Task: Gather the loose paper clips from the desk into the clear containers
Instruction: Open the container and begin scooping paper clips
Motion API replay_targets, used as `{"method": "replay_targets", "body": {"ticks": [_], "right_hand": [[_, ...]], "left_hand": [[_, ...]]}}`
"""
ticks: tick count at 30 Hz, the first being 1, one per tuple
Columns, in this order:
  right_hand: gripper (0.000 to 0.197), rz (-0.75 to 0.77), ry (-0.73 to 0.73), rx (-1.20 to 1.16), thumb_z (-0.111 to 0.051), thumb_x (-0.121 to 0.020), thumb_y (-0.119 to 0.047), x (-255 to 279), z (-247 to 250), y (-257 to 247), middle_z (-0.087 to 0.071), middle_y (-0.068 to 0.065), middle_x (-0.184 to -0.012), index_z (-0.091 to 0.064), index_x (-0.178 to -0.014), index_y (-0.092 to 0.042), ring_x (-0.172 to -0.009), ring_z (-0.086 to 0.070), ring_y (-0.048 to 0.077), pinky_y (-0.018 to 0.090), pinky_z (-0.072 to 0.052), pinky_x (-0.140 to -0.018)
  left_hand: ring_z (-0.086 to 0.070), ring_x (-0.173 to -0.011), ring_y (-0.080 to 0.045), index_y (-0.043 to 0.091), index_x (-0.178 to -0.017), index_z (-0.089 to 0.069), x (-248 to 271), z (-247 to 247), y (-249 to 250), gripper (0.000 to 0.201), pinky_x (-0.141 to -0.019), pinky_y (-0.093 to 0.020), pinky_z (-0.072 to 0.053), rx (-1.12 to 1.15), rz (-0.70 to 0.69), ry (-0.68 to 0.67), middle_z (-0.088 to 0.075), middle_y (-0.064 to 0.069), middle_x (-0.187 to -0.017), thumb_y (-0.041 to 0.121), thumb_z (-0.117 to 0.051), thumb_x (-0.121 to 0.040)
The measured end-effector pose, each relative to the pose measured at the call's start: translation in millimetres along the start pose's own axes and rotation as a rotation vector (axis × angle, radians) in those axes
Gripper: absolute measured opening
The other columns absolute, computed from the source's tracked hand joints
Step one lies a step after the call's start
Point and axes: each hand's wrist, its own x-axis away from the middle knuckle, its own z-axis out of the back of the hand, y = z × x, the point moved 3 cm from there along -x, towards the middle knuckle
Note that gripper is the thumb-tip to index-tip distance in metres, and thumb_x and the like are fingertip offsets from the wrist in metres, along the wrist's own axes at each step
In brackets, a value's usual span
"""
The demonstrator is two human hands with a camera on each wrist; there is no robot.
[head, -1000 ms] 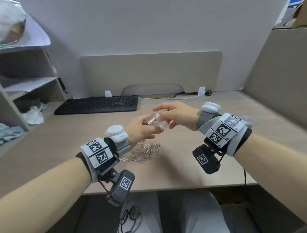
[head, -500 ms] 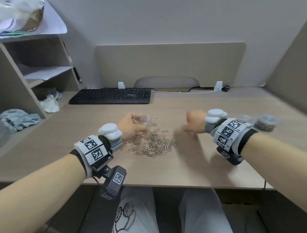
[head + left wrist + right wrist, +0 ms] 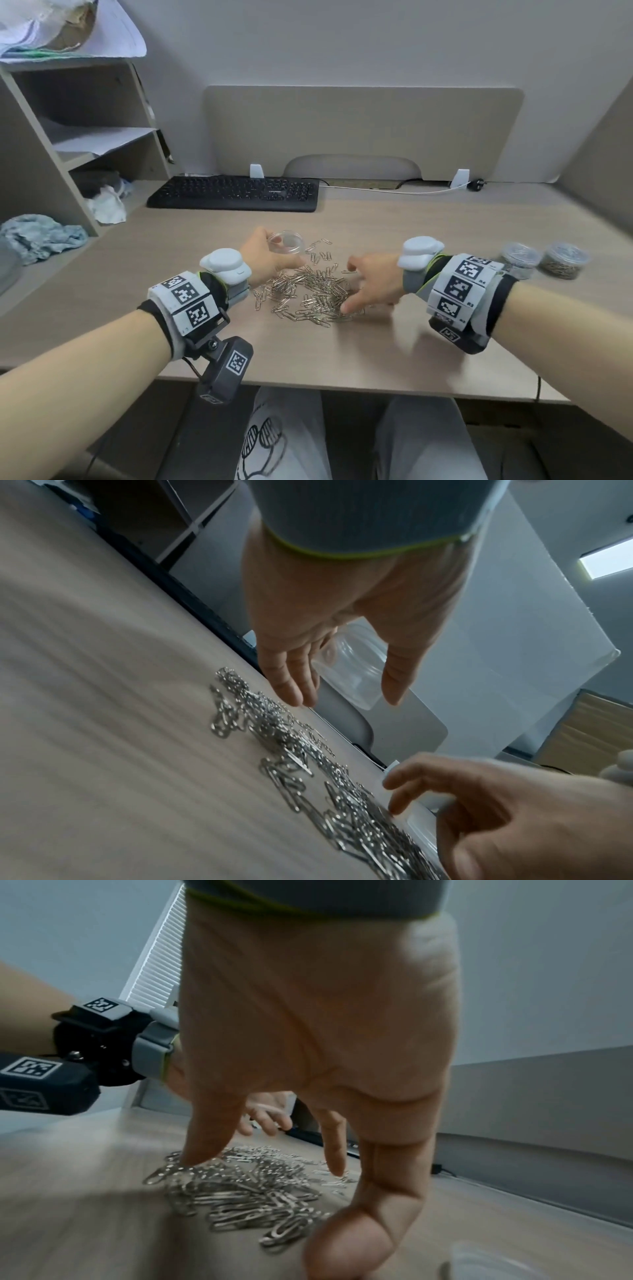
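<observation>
Clips (image 3: 310,294) btwn hands (L w/ container (image 3: 286,242))

**Office cubicle, beige and grey**

Light wood surface (image 3: 445,219) with a beige divider panel (image 3: 363,130) at the back and a plain grey wall (image 3: 342,41) above. Open shelf unit (image 3: 78,137) at left holding papers. Black keyboard (image 3: 236,193) near the divider. Even indoor light.

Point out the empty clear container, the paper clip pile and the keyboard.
empty clear container (image 3: 287,242), head view, rim.
paper clip pile (image 3: 310,296), head view, middle of heap.
keyboard (image 3: 233,193), head view, key area.
</observation>
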Motion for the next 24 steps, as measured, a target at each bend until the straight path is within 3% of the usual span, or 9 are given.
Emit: {"method": "replay_targets", "body": {"ticks": [1,3,6,12,16,17,19,21,24], "right_hand": [[0.083,0.008,-0.018,0.027,-0.072,-0.062,-0.068,-5.0,-3.4,-5.4,-0.067,0.001,-0.096,-0.045,-0.120,-0.016,-0.066,-0.070,0.023,0.035,-0.059,-0.062],[0.086,0.008,0.010,0.098,-0.071,-0.060,-0.069,-11.9,-7.2,-11.1,-0.060,0.003,-0.109,-0.044,-0.123,-0.017,-0.078,-0.068,0.025,0.040,-0.058,-0.071],[0.081,0.033,0.055,0.135,-0.070,-0.066,-0.064,-29.8,-4.1,-26.9,-0.053,0.004,-0.119,-0.042,-0.125,-0.017,-0.099,-0.061,0.030,0.043,-0.054,-0.084],[0.065,0.080,0.090,0.070,-0.067,-0.084,-0.044,-58.2,8.1,-51.8,-0.057,0.011,-0.127,-0.042,-0.135,-0.013,-0.106,-0.060,0.032,0.043,-0.052,-0.090],[0.081,0.103,0.057,-0.085,-0.067,-0.075,-0.063,-59.9,10.8,-54.5,-0.058,0.003,-0.122,-0.040,-0.137,-0.019,-0.076,-0.066,0.020,0.034,-0.056,-0.067],[0.087,0.123,0.047,-0.049,-0.066,-0.072,-0.069,-58.7,10.4,-56.4,-0.056,0.003,-0.126,-0.039,-0.138,-0.020,-0.083,-0.065,0.019,0.033,-0.055,-0.071],[0.093,0.168,0.082,0.034,-0.063,-0.068,-0.075,-57.7,11.8,-61.3,-0.052,0.005,-0.132,-0.038,-0.140,-0.022,-0.109,-0.058,0.025,0.038,-0.049,-0.091],[0.084,0.191,0.121,0.011,-0.065,-0.068,-0.074,-53.2,17.1,-63.6,-0.054,0.004,-0.122,-0.046,-0.130,-0.021,-0.110,-0.057,0.026,0.039,-0.048,-0.095],[0.056,0.163,0.022,-0.070,-0.069,-0.071,-0.064,-45.2,20.6,-54.8,-0.069,0.005,-0.090,-0.056,-0.096,-0.016,-0.078,-0.069,0.028,0.039,-0.059,-0.069]], "left_hand": [[-0.059,-0.089,-0.019,0.008,-0.122,-0.045,-0.2,5.7,-1.1,0.063,-0.083,-0.040,-0.056,0.009,0.003,0.016,-0.061,-0.008,-0.113,0.018,-0.085,-0.075],[-0.060,-0.089,-0.019,0.009,-0.122,-0.045,-0.4,12.0,-2.2,0.063,-0.075,-0.035,-0.056,0.014,0.009,0.025,-0.061,-0.008,-0.113,0.019,-0.086,-0.075],[-0.064,-0.097,-0.023,0.009,-0.119,-0.046,-1.2,24.5,-7.4,0.062,-0.081,-0.040,-0.059,0.033,0.033,0.047,-0.062,-0.010,-0.115,0.019,-0.087,-0.073],[-0.060,-0.092,-0.015,0.010,-0.118,-0.046,-2.3,38.5,-16.9,0.059,-0.067,-0.029,-0.056,0.058,0.059,0.086,-0.060,-0.007,-0.112,0.017,-0.085,-0.075],[-0.061,-0.092,-0.015,0.011,-0.119,-0.046,-6.1,42.6,-27.0,0.061,-0.069,-0.029,-0.056,0.053,0.085,0.097,-0.061,-0.005,-0.111,0.020,-0.086,-0.074],[-0.062,-0.095,-0.016,0.012,-0.119,-0.047,-7.3,42.7,-29.0,0.061,-0.071,-0.031,-0.057,0.052,0.088,0.097,-0.062,-0.005,-0.111,0.021,-0.087,-0.073],[-0.063,-0.098,-0.018,0.012,-0.119,-0.047,-10.6,44.3,-32.2,0.062,-0.074,-0.034,-0.059,0.053,0.095,0.096,-0.062,-0.006,-0.113,0.023,-0.087,-0.072],[-0.062,-0.092,-0.017,0.012,-0.117,-0.047,-12.2,45.8,-34.5,0.062,-0.078,-0.039,-0.059,0.054,0.099,0.097,-0.062,-0.007,-0.113,0.024,-0.087,-0.072],[-0.061,-0.087,-0.020,0.011,-0.117,-0.047,-13.5,46.2,-36.2,0.062,-0.078,-0.040,-0.057,0.071,0.111,0.098,-0.063,-0.012,-0.112,0.024,-0.088,-0.071]]}}
